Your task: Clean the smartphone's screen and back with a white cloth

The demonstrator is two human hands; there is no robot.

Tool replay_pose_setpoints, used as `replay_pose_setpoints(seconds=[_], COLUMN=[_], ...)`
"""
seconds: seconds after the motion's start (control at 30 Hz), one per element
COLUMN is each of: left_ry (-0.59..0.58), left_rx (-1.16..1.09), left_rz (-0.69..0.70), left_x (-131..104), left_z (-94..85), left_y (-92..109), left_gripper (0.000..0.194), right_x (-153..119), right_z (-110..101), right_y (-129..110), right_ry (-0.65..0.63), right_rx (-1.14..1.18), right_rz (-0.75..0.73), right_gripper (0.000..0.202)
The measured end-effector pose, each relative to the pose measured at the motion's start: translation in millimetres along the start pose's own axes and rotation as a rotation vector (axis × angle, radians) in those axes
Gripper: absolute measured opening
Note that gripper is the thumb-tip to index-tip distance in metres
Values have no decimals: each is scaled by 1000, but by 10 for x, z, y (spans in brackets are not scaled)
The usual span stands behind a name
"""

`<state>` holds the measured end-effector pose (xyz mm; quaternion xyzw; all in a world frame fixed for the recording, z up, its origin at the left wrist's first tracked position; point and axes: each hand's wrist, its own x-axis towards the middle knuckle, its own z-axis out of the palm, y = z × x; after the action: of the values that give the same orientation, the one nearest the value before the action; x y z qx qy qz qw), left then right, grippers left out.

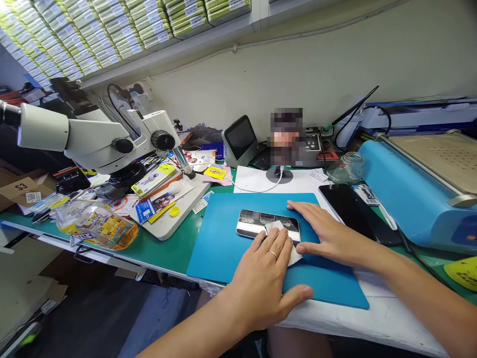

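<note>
A phone (251,216) with a dark, mirror-like face lies flat on a blue mat (219,253). My left hand (266,266), with a ring on one finger, holds a white wipe (294,257) against the phone's glass under its fingertips. Part of the wipe hangs past the near edge. My left thumb sticks out to the right over the mat. At the phone's right end, my right hand (326,233) is open, thumb and fingers spread around that end. The thumb tip is close to the phone's corner; I cannot tell whether it touches.
A microscope (100,141) and a tilted plastic bottle (99,223) stand on the left. Behind the mat are a small screen (241,136) and a white cable (257,190). On the right lie a large black phone (354,211), a glass jar (348,168) and a blue machine (406,194).
</note>
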<state>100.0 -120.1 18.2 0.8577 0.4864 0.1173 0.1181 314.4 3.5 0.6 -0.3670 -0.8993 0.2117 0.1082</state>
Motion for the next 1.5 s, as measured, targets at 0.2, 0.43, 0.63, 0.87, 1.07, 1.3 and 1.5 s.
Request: replay_pose_setpoints(seconds=[0.2, 0.43, 0.63, 0.87, 1.07, 1.3, 1.5], left_ry=[-3, 21, 57, 85, 111, 62, 43], left_rx=[78, 139, 204, 215, 85, 65, 60], left_rz=[36, 72, 13, -37, 57, 121, 200], left_x=[411, 176, -127, -215, -263, -32, 372], left_z=[16, 32, -52, -204, -323, -544, -744], left_y=[-48, -14, -325, -818, -1024, -1326, -1520], left_gripper=[76, 70, 56, 54, 34, 29, 17], right_x=[19, 18, 6, 10, 26, 27, -31], right_z=[-3, 3, -26, -35, -68, -82, -70], right_y=[-1, 11, -3, -25, -147, -174, -232], right_ry=[29, 29, 2, -19, -2, 17, 51], right_rx=[25, 26, 34, -17, -65, -96, -130], right_rz=[-14, -49, -35, 11, -17, -11, 4], right_gripper=[98, 101, 105, 98, 88, 81, 76])
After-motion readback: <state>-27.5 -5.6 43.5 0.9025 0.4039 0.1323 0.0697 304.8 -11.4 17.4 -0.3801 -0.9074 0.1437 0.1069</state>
